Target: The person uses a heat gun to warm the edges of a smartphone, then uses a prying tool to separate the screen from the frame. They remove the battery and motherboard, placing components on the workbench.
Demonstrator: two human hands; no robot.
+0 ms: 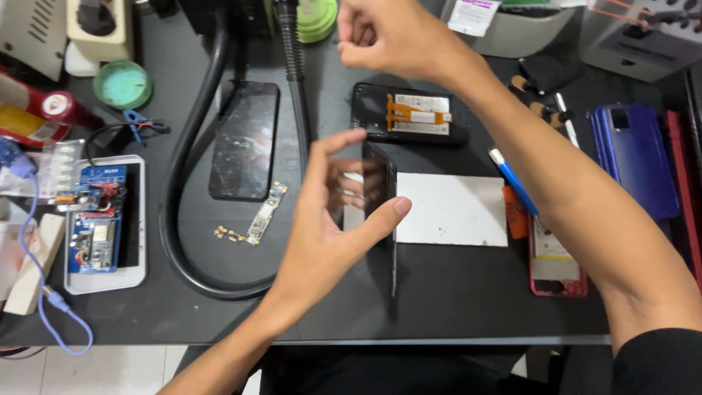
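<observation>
Left hand (322, 219) fingers grasping an upright dark phone screen (380, 190) edgewise, right hand (387, 36) loosely clenched above

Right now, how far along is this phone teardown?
Done: an opened phone lies with its insides and orange flex exposed, and a small circuit board sits loose on the bench. In hand: the left hand holds a thin dark panel on edge; the right hand hovers above. Left: everything remains apart.

Even, bright overhead light on the dark tabletop (453, 292), soft shadows only. Glare on the black phone screen (245, 139); right hand (387, 36) slightly motion-blurred near the far edge.
</observation>
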